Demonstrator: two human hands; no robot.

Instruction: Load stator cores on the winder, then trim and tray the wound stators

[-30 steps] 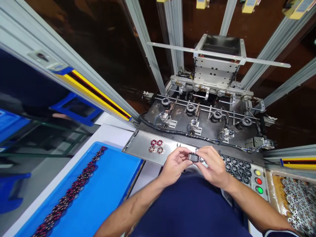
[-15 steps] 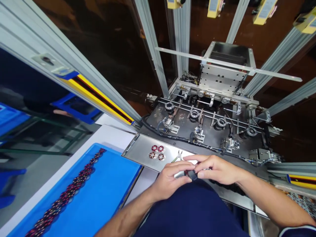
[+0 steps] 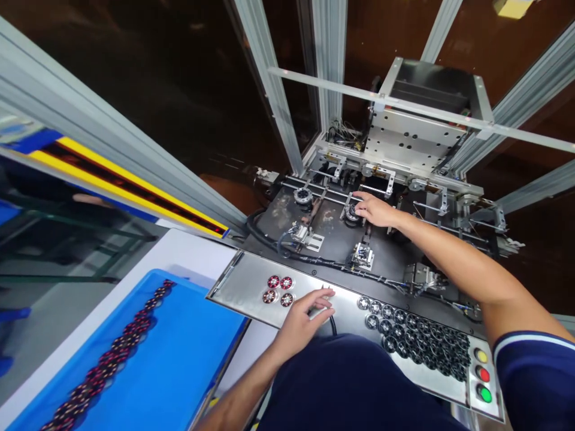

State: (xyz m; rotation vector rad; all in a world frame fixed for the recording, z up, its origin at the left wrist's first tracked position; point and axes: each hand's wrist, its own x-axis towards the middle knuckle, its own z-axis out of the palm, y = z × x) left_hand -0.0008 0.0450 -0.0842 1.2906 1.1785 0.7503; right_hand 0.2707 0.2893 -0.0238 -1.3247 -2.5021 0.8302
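Observation:
My right hand (image 3: 376, 211) reaches out over the machine bed. Its thumb and fingers are on a dark round part, which looks like a motor stator core (image 3: 352, 214), at the second round holder from the left. The fingers partly hide this part. My left hand (image 3: 306, 317) hovers over the metal shelf (image 3: 345, 302) with its fingers curved and apart, and I see nothing gripped in it. Under its fingertips lies a tool, mostly hidden, with a dark curved handle (image 3: 333, 326). Several red-wound stators (image 3: 286, 282) sit on the shelf to its left.
Many black stator cores (image 3: 411, 335) crowd the right of the shelf, beside yellow, red and green buttons (image 3: 483, 375). A blue tray (image 3: 193, 359) holds a row of wound stators at the left. A yellow light-curtain bar (image 3: 135, 185) and frame posts border the machine.
My hands have parted from the small dark part they held together. The right hand has moved forward to the holder, while the left stays above the shelf with its fingers spread. The view has shifted.

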